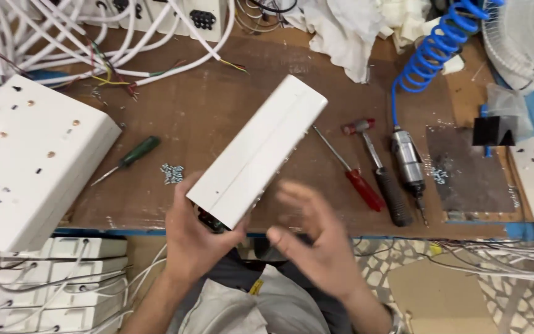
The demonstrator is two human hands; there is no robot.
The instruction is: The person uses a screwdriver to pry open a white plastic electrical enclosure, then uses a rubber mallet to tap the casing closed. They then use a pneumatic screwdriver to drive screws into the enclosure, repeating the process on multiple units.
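We see the left hand (196, 238) gripping the near end of a long white plastic box (258, 150), fingers curled under it and thumb up along its left edge, so the fingers are clamped on the box. The box slants away from the fingers toward the upper right, its far end raised over the brown workbench (217, 111). Its top face is plain white with one lengthwise groove; we see no label on it.

The right hand (313, 238) hangs just right of the box's near end, fingers spread apart and blurred, holding nothing. Whether a fingertip brushes the box we cannot tell.

Left of the left fingers: a small heap of screws (172, 173), then a green-handled screwdriver (128, 159), then a stack of white boxes (29, 161) with small holes in their top face.

Right of the right fingers: a red-handled screwdriver (353, 173), a small hammer with a red head and black grip (378, 167), and a metal air driver (408, 164) on a coiled blue hose (434, 49).

Beyond the box's far end: white cables (125, 43) with coloured wire ends, and a white cloth (341, 31).

Below the left wrist, under the bench edge, more white boxes (57, 278) lie stacked with cables.
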